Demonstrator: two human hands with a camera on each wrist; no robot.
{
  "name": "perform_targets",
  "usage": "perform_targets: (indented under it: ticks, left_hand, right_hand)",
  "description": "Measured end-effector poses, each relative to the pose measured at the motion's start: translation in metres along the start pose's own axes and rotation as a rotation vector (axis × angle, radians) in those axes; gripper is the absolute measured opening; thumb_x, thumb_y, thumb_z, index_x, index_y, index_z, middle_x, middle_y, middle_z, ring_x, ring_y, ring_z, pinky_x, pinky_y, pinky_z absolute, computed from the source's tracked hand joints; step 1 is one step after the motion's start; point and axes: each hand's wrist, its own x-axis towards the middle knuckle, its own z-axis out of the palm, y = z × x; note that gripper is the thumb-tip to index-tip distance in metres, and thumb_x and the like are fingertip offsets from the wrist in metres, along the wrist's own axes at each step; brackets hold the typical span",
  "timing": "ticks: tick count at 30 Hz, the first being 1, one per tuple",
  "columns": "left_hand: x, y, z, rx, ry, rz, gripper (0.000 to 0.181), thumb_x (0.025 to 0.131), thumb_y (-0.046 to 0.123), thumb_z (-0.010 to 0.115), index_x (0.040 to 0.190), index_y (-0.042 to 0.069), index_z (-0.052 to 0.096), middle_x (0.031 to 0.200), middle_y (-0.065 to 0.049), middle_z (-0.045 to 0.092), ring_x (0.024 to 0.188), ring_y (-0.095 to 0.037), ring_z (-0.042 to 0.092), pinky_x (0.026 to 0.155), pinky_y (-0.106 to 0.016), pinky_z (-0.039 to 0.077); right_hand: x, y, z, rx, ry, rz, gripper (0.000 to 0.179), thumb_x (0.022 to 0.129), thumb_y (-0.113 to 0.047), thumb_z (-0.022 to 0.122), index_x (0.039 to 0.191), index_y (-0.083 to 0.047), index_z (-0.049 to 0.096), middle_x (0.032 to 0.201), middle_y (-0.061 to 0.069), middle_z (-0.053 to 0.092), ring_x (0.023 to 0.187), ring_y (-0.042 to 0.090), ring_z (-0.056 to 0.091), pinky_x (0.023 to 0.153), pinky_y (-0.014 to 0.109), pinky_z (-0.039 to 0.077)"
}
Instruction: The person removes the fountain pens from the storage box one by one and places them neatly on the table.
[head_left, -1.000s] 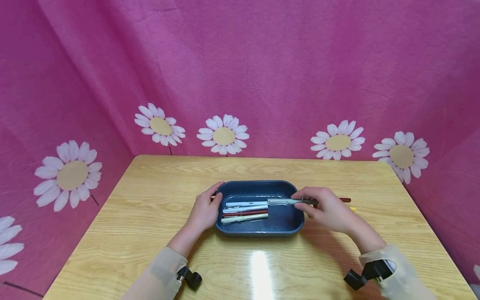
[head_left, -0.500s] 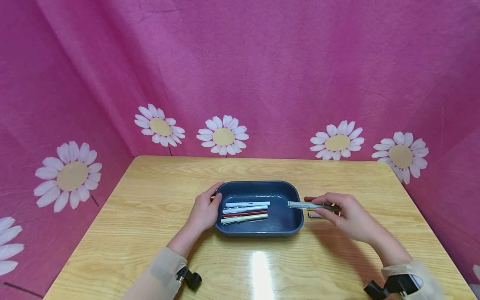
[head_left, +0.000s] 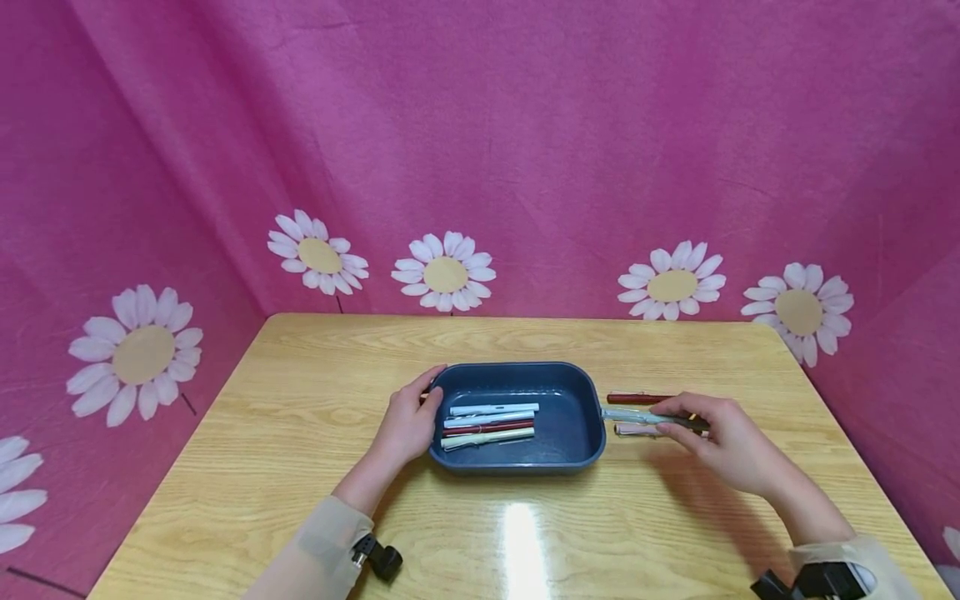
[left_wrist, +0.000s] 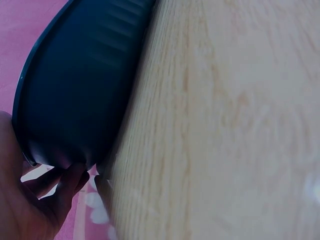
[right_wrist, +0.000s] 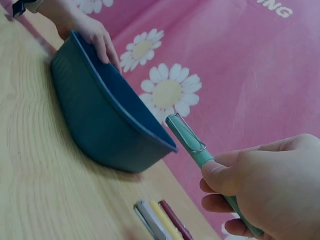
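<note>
My left hand grips the left end of a dark blue oval tub, thumb over the rim and fingers outside; the left wrist view shows the fingers under the tub's end. Side by side in the tub's left half lie several pens, among them a dark red pen and a cream pen. Just beyond the right rim, my right hand pinches a pale green clip pen between thumb and fingers, its clip end toward the tub. It is held above the pens on the table.
Right of the tub on the wooden table lie a dark red pen, a yellow pen and a pale greyish-pink pen. A pink curtain printed with daisies encloses the table's back and sides.
My right hand has carried the pale green pen rightward from over the tub to outside its right rim, uncovering pens on the table. The left hand and tub have stayed put.
</note>
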Motion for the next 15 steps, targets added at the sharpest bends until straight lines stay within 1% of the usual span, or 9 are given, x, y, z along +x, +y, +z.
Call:
perform_targets:
  ticks: [5, 10, 12, 15]
  left_hand:
    - [0.001, -0.001, 0.001, 0.002, 0.000, 0.000, 0.045, 0.114, 0.024, 0.048, 0.158, 0.019, 0.053, 0.147, -0.014, 0.061, 0.126, -0.034, 0.062, 0.111, -0.056, 0.046]
    - [0.000, 0.000, 0.001, -0.005, -0.001, -0.005, 0.045, 0.114, 0.025, 0.048, 0.157, 0.019, 0.053, 0.147, -0.014, 0.061, 0.125, -0.034, 0.063, 0.111, -0.055, 0.046]
    - [0.000, 0.000, 0.001, -0.005, -0.002, -0.005, 0.045, 0.114, 0.025, 0.048, 0.158, 0.019, 0.053, 0.147, -0.014, 0.060, 0.125, -0.034, 0.063, 0.111, -0.055, 0.046]
    - [0.001, -0.001, 0.001, -0.004, -0.001, -0.006, 0.045, 0.114, 0.025, 0.048, 0.158, 0.020, 0.053, 0.148, -0.014, 0.060, 0.126, -0.034, 0.062, 0.111, -0.055, 0.045]
  right_hand:
    - [-0.009, 0.010, 0.000, -0.006, 0.011, 0.008, 0.025, 0.093, 0.004, 0.077, 0.110, -0.014, 0.076, 0.096, -0.003, 0.072, 0.074, 0.008, 0.059, 0.058, 0.025, 0.050]
    - [-0.016, 0.019, 0.000, -0.021, 0.022, 0.006, 0.027, 0.092, 0.006, 0.078, 0.108, -0.015, 0.076, 0.093, -0.003, 0.072, 0.075, 0.008, 0.059, 0.061, 0.023, 0.050]
    - [-0.019, 0.022, 0.001, -0.037, 0.019, 0.020, 0.027, 0.091, 0.006, 0.078, 0.108, -0.015, 0.077, 0.095, -0.003, 0.073, 0.078, 0.007, 0.060, 0.064, 0.023, 0.052]
    - [-0.024, 0.028, 0.002, -0.054, -0.001, 0.063, 0.028, 0.091, 0.006, 0.078, 0.110, -0.015, 0.077, 0.099, -0.003, 0.073, 0.083, 0.007, 0.062, 0.069, 0.023, 0.054]
